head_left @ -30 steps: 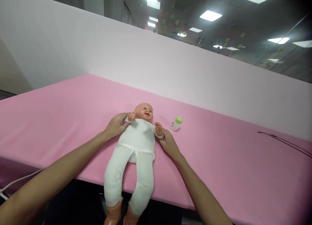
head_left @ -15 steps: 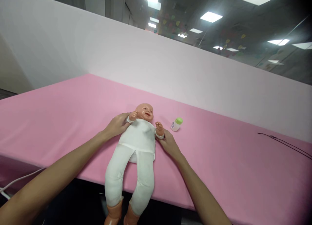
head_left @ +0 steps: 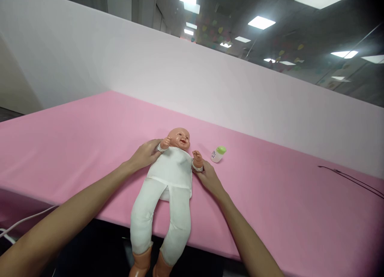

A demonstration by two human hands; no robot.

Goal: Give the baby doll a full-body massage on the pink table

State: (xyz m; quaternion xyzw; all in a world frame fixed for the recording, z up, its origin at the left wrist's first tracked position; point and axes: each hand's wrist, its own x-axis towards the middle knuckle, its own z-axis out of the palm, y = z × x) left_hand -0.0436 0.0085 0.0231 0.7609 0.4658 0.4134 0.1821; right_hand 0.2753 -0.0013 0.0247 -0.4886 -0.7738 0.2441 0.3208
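A baby doll [head_left: 171,169] with a white cloth body lies face up, its head toward the far wall and its feet hanging past the near table edge. My left hand [head_left: 147,152] is closed around the doll's arm on the left, just below its small plastic hand. On the other side, my right hand [head_left: 210,175] grips the other arm near the wrist. Some fingers of both hands are hidden behind the doll. To the right of its head is a small white bottle [head_left: 217,154] with a green cap, apart from my hands.
Pink cloth [head_left: 279,197] covers the table. A white partition [head_left: 195,81] rises along its back edge. Thin black cords [head_left: 348,174] lie at the far right, and a white cable [head_left: 28,218] hangs by the near left edge.
The whole view has shifted very slightly. Both hands keep the same hold on the doll, and the bottle stays where it was.
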